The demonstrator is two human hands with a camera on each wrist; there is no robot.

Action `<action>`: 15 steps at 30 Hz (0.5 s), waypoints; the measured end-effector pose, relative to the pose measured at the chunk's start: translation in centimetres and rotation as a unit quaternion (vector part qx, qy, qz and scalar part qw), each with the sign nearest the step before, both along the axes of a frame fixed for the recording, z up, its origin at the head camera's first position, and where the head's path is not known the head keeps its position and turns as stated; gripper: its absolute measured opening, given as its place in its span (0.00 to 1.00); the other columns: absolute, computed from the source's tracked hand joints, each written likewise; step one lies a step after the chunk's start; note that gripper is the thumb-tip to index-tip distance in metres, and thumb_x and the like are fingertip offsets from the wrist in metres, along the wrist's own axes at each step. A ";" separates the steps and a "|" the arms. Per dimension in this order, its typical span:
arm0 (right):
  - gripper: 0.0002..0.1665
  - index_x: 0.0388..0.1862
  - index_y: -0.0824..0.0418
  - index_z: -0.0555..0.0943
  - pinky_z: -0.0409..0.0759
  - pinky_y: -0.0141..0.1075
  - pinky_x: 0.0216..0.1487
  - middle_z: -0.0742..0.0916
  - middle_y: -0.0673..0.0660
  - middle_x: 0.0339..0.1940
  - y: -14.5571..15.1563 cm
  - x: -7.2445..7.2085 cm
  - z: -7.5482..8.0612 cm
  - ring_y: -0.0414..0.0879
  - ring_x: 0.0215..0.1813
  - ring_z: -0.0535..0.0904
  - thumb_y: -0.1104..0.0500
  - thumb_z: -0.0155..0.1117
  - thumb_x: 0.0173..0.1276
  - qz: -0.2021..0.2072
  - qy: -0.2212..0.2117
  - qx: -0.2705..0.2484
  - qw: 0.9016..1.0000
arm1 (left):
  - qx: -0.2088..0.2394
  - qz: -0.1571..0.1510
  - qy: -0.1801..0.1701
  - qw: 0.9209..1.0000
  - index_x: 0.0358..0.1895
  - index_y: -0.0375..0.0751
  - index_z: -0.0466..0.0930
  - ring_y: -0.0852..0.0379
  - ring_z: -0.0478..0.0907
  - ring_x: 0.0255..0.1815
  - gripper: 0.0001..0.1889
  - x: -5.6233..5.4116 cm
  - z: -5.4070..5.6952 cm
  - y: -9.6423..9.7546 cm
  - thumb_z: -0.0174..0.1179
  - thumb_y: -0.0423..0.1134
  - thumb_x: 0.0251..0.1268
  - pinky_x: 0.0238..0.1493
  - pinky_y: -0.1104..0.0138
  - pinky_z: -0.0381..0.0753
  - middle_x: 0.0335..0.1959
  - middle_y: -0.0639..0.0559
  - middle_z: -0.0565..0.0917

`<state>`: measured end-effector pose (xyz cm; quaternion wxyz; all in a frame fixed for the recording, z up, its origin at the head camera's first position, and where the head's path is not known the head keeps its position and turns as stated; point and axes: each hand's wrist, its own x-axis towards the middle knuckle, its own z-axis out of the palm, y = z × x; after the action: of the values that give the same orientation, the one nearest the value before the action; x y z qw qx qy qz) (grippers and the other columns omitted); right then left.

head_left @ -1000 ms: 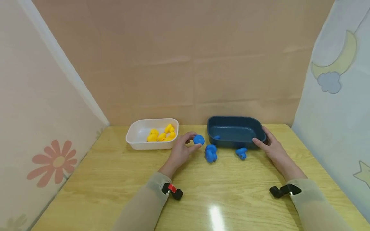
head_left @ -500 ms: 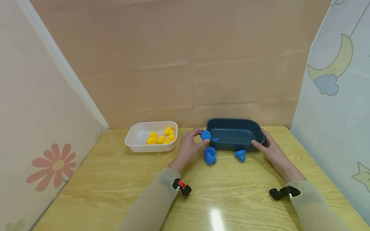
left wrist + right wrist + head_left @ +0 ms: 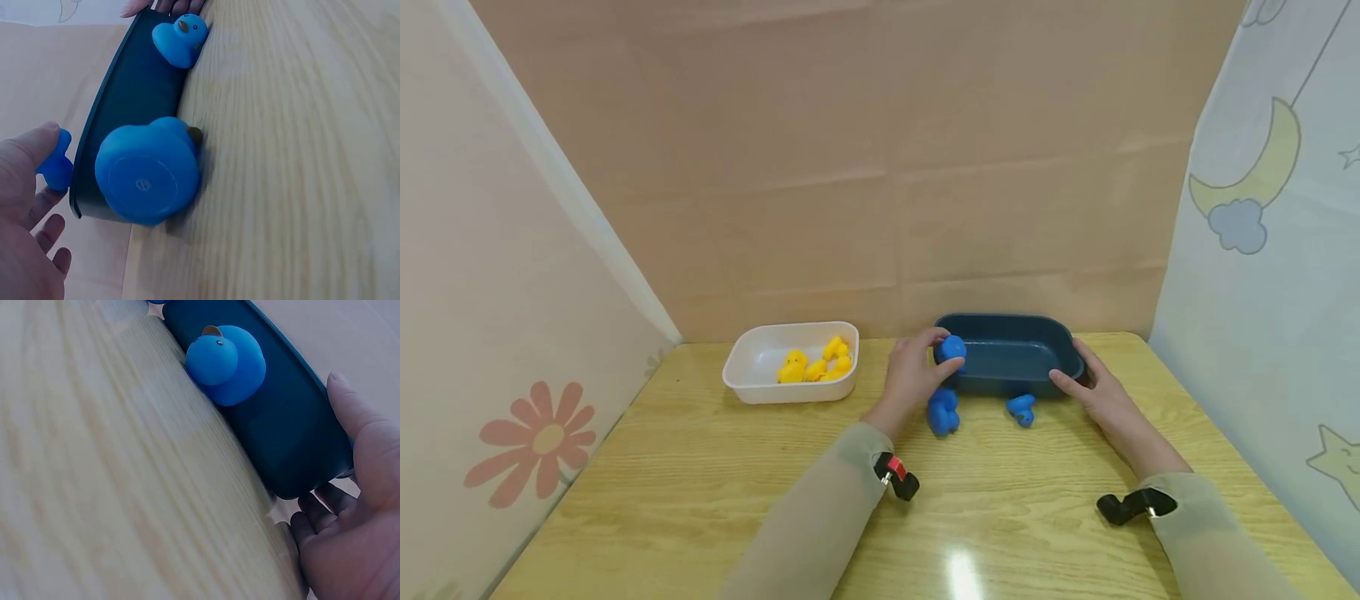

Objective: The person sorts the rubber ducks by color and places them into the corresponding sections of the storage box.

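Note:
My left hand (image 3: 912,368) pinches a blue rubber duck (image 3: 952,347) between thumb and fingers, over the left end of a dark blue bin (image 3: 1011,387). In the left wrist view the held duck (image 3: 57,170) is partly covered by the thumb. My right hand (image 3: 1101,396) grips the bin's right end, thumb at the rim and fingers round the outside. Blue ducks (image 3: 943,412) sit on the table before the bin's left front corner. Another small blue duck (image 3: 1022,409) lies before its front wall, also visible as a duck (image 3: 228,365) in the right wrist view.
A white bin (image 3: 793,392) with several yellow rubber ducks (image 3: 793,367) stands to the left on the wooden table (image 3: 737,467). A brown paper sheet (image 3: 880,208) hangs right behind both bins. Printed curtains (image 3: 1247,317) flank the table.
My left hand has carried the blue duck rightward, from beside the dark bin to over its left end. My right hand keeps its hold on the bin. The head view has shifted slightly.

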<state>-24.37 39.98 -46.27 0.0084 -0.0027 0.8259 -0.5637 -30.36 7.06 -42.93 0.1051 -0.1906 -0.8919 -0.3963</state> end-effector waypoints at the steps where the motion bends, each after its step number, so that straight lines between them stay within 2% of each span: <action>1: 0.60 0.94 0.45 0.29 0.45 0.70 0.85 0.40 0.64 0.93 0.0 0.0 0.0 0.72 0.90 0.40 0.43 0.63 0.87 0.000 0.000 0.000 1.000 | -0.004 0.004 -0.004 1.000 0.69 0.53 0.85 0.46 0.77 0.68 0.26 0.0 0.1 0.2 0.75 0.55 0.73 0.71 0.48 0.75 0.65 0.55 0.89; 9: 0.60 0.94 0.45 0.30 0.45 0.70 0.85 0.40 0.64 0.93 -0.2 -0.2 -0.1 0.73 0.90 0.40 0.43 0.63 0.87 0.000 0.000 0.002 1.000 | -0.025 0.023 -0.021 0.999 0.79 0.57 0.78 0.46 0.76 0.72 0.34 0.2 0.1 0.7 0.73 0.59 0.74 0.79 0.46 0.67 0.72 0.58 0.85; 15: 0.60 0.94 0.44 0.30 0.47 0.72 0.84 0.40 0.65 0.93 0.0 -0.4 -0.4 0.74 0.90 0.41 0.42 0.63 0.87 -0.002 -0.001 0.012 1.000 | 0.001 0.034 -0.031 0.999 0.81 0.57 0.77 0.44 0.74 0.73 0.35 0.4 -0.2 0.1 0.74 0.58 0.74 0.74 0.46 0.76 0.73 0.54 0.83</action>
<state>-24.79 39.95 -46.65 0.0078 -0.0003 0.8327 -0.5537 -29.94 7.14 -43.17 0.0908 -0.1478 -0.9004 -0.3991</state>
